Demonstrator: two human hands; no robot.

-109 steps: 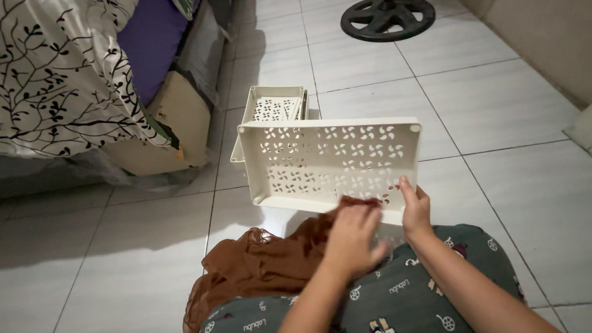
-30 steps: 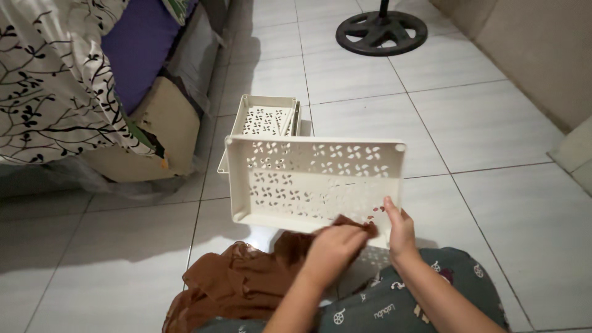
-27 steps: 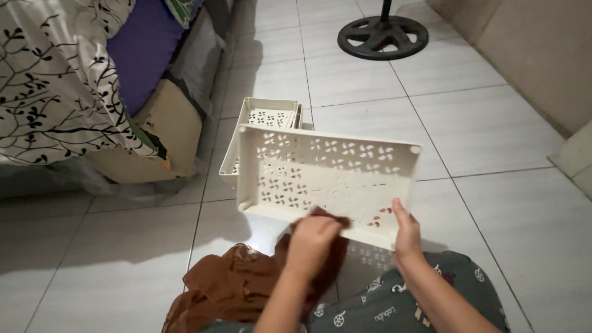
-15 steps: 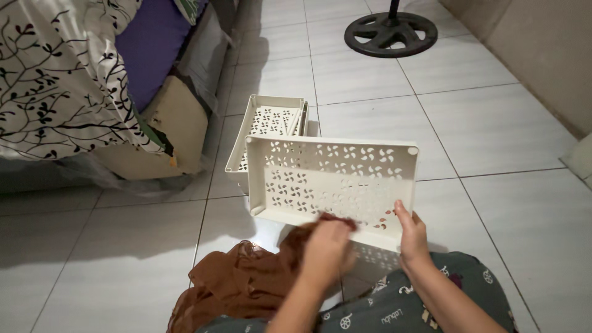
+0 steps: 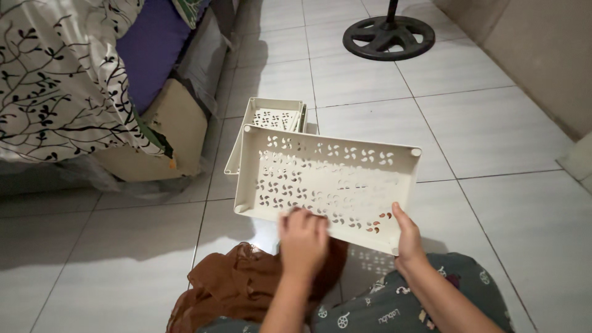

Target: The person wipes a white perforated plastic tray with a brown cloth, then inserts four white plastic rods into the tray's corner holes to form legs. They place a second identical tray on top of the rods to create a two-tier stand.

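Nearest, a brown cloth (image 5: 246, 290) lies bunched on the lap. The left hand (image 5: 303, 242) presses a wad of it against the lower edge of a cream perforated tray (image 5: 327, 182), fingers curled on the cloth. The right hand (image 5: 408, 234) grips the tray's lower right corner. The tray is held off the tiled floor (image 5: 493, 185), long axis left to right, perforated bottom facing the camera. Behind it lies a second cream tray (image 5: 271, 117); farther off, a black fan base (image 5: 388, 36).
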